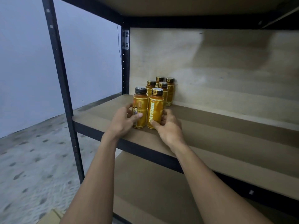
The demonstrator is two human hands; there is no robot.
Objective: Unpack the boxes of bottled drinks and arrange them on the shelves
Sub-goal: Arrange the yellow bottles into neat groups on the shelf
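Six btls stand upright, 3 rows of 2, at the shelf's 10 o'clock corner. L hand wraps the front-L btl low on its body, thumb across the label; R hand clasps the front-R btl likewise. The rear four sit at 1 o'clock of this pair, close-packed. Judged: full, so fairly heavy for size; rigid wall; glossy sleeve prob. slippery; tall, tips easily. Best hold: mid-body wrap, not the cap.
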